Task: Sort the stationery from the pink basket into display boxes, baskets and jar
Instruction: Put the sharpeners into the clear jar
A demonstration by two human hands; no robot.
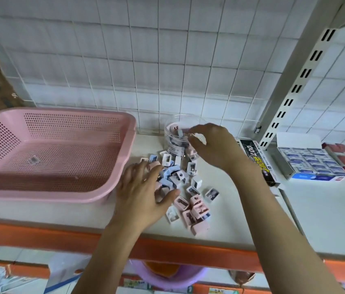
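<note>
Head view: pencil sharpeners (pixel 183 181) heaped on shelf (pixel 241 209) between pink basket (pixel 57 153) and clear jar (pixel 178 134). Left hand (pixel 141 192) spread over heap; right hand (pixel 211 145) pinching one sharpener at jar mouth. Sharpeners likely light, rigid, slick; pinch flat sides.

Right hand (pixel 214 145) over clear jar (pixel 174 134), fingertips pinching a small sharpener at its mouth. Left hand (pixel 144 189) rests fingers-spread on pile of pink, blue, white sharpeners (pixel 188 187) on shelf (pixel 241 219). Pink basket (pixel 46 153) at left.
</note>
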